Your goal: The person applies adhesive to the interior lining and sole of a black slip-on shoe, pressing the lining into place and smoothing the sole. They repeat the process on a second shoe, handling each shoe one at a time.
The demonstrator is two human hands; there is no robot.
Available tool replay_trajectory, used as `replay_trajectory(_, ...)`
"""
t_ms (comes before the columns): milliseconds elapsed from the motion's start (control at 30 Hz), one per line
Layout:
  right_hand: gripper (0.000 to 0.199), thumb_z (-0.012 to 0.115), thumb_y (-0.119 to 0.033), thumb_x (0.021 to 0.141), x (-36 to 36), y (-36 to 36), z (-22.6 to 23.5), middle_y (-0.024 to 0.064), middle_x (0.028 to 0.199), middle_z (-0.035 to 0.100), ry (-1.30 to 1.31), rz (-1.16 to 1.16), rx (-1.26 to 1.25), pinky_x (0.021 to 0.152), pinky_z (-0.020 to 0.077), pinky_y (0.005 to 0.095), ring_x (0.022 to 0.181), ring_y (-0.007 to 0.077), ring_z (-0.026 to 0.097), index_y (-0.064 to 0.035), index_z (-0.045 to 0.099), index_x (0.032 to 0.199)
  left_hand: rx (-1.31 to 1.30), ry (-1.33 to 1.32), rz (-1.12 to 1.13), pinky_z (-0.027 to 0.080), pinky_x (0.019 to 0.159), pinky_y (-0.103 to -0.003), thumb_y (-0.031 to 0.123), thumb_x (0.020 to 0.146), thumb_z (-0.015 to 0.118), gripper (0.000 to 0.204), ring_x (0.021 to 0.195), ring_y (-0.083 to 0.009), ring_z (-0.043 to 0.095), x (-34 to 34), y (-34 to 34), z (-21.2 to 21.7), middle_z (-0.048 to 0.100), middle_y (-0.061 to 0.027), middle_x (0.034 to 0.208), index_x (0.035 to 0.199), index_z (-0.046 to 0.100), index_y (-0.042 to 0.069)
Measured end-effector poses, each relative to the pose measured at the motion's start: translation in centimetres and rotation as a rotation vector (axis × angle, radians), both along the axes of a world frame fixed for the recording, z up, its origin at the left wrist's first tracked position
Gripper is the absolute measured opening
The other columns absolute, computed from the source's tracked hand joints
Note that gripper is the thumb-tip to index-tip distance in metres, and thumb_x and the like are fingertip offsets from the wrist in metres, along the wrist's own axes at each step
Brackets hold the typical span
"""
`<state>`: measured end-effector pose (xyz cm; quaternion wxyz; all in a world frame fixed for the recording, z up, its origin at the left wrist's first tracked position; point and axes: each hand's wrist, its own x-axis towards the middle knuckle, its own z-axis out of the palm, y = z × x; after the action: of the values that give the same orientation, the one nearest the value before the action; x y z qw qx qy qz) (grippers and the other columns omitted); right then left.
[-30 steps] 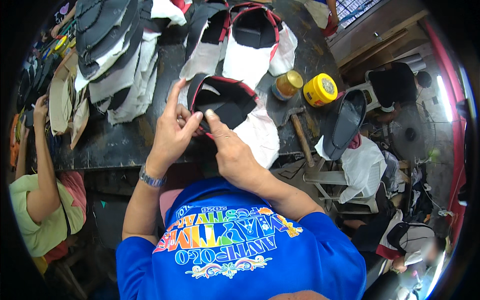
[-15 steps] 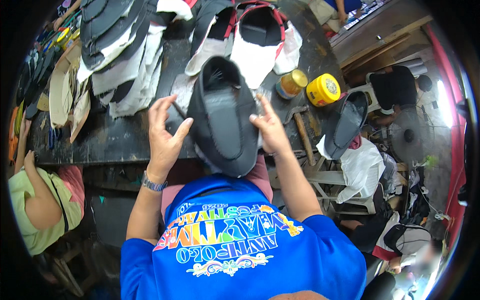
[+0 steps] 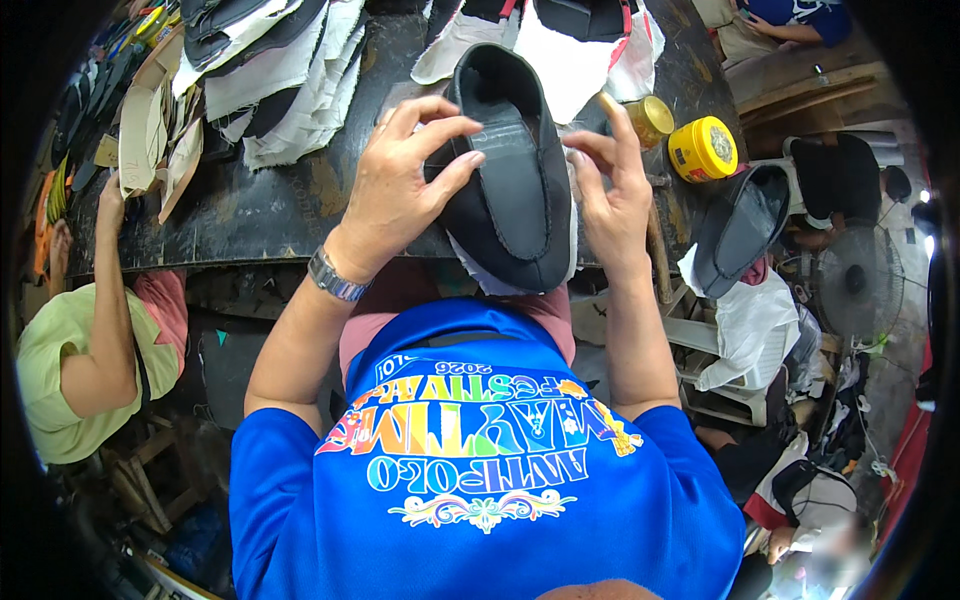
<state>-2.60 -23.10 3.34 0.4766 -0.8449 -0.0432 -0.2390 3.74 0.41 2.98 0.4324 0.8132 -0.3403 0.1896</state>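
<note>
A black slip-on shoe upper (image 3: 515, 200) with a stitched toe seam lies at the table's front edge, toe toward me. White cloth shows along its lower edges, and a shiny patch lies on its inner surface. My left hand (image 3: 405, 180) is at the shoe's left side, thumb and forefinger apart over its rim; I see nothing between them. On the other side, my right hand (image 3: 612, 190) has its fingers bent and apart, close to the shoe's right edge. Whether those fingertips touch it I cannot tell.
Stacked black and white upper pieces (image 3: 290, 90) lie at the back left. A glass jar (image 3: 650, 122), a yellow tub (image 3: 703, 149) and a hammer handle (image 3: 660, 255) are at right. Another black shoe (image 3: 740, 235) sits beyond them. A co-worker's arm (image 3: 108, 240) reaches in at left.
My left hand has moved inward over the shoe's left rim, its thumb and forefinger closer together. My right hand's fingers have bent more. The whole view has shifted, placing the shoe higher.
</note>
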Motion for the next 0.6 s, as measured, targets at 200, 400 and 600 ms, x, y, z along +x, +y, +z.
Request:
replay_trajectory(200,0.069,0.053,-0.002,0.091,5.2,2.9,1.4,0.0242,0.105,0.071,0.143,0.075,-0.551,0.082,0.0545,0.0500,0.087,0.0443,0.070,-0.0170,0.036,0.156,0.187,0.037,-0.113,0.055,0.085,-0.037,0.019,0.083,0.082,0.022,0.097,-0.0289,0.067,0.0,-1.6,-0.2,0.058,-0.0132,0.127,0.097,0.071,0.006)
replay_trajectory(400,0.071,0.053,-0.002,0.082,8.4,3.7,0.5,0.0263,0.100,0.072,0.371,0.077,-0.552,0.087,0.0538,0.0511,0.096,0.0454,0.069,-0.0141,0.044,0.151,0.054,0.067,-0.118,0.054,0.090,-0.039,0.011,0.082,0.081,0.017,0.106,-0.0325,0.065,-0.4,-1.2,-1.4,0.062,-0.0144,0.117,0.091,0.069,0.004)
replay_trajectory(600,0.068,0.066,0.006,0.087,6.4,1.2,-1.3,0.0036,0.099,0.068,0.269,0.184,0.403,0.050,0.0402,0.0151,0.063,0.0013,0.053,-0.0123,0.050,0.149,-0.023,0.091,-0.114,0.055,0.086,-0.036,0.010,0.082,0.081,0.017,0.100,-0.0284,0.066,-0.5,-0.6,-1.9,0.062,-0.0133,0.116,0.093,0.070,0.005)
